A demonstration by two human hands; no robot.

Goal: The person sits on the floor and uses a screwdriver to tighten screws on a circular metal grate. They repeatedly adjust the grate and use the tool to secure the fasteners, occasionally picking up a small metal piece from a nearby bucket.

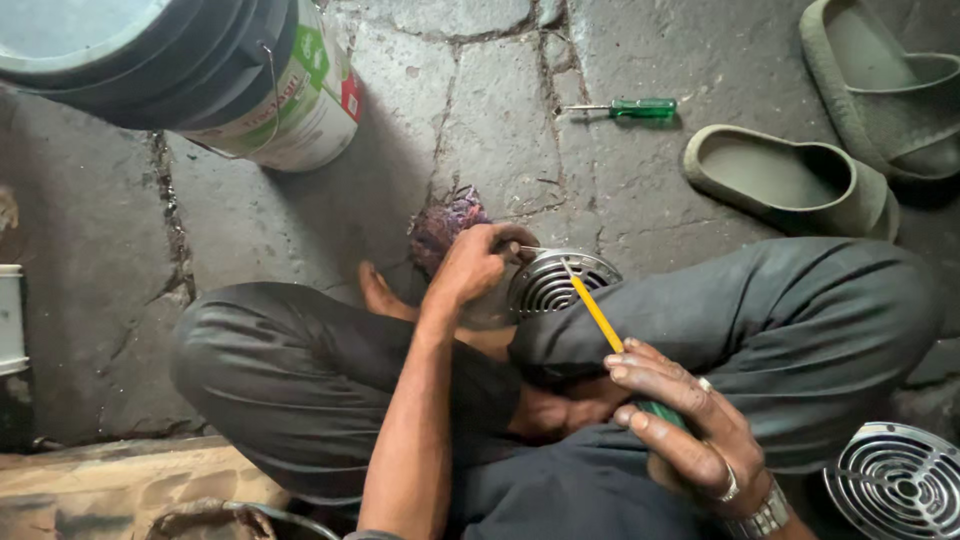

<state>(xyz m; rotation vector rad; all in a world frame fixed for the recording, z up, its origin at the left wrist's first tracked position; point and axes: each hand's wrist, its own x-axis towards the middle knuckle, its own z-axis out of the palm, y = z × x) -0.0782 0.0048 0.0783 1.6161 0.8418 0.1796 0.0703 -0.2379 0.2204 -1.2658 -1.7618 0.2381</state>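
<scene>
Round metal fan grille (pixel 560 282) pinched at rim by left hand (pixel 470 265); judged light, stiff, best held at rim. Yellow-shafted screwdriver (pixel 597 313) clasped by right hand (pixel 685 425), tip on grille.

The floor (pixel 500 110) is rough grey stone or concrete slabs, split by dark, crumbling cracks that run away from the fingers toward the top of the view. Up and left of the fingers stands a white plastic bucket with green and red printing (pixel 290 110) (its dark rim fills the corner). Beyond the fingers to the right, a pair of dull olive rubber slippers (pixel 790 180) lies beside a green-handled screwdriver (pixel 630 108). Light is soft, dim daylight.
</scene>
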